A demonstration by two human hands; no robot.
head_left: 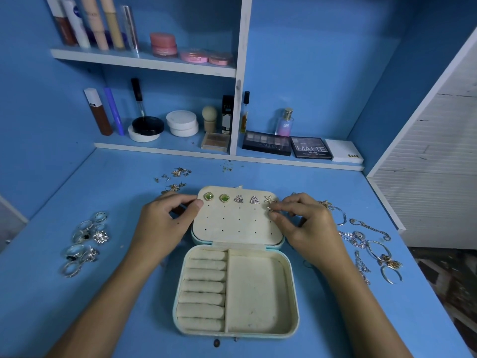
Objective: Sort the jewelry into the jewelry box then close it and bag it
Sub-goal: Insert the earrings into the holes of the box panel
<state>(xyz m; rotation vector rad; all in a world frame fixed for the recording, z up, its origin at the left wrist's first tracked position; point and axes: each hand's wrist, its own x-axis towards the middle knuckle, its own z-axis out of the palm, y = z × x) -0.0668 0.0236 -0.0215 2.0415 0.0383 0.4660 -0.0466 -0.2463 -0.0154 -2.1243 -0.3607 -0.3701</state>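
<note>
The right hand [307, 228] has its grip pinched on a small earring [270, 209] at the earring panel's [237, 223] right edge; the left hand [165, 220] grips the panel's left edge. The jewelry box [290, 293] lies open mid-desk, five studs placed. Rings [85, 241] at the desk's left, chains and hoops [369, 246] right, loose earrings [175, 177] behind remain. No bag shows; the pinched piece is hard to make out.

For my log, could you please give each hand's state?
Left hand: grips the cream earring panel edge.
Right hand: pinches a small star-shaped earring.
</note>
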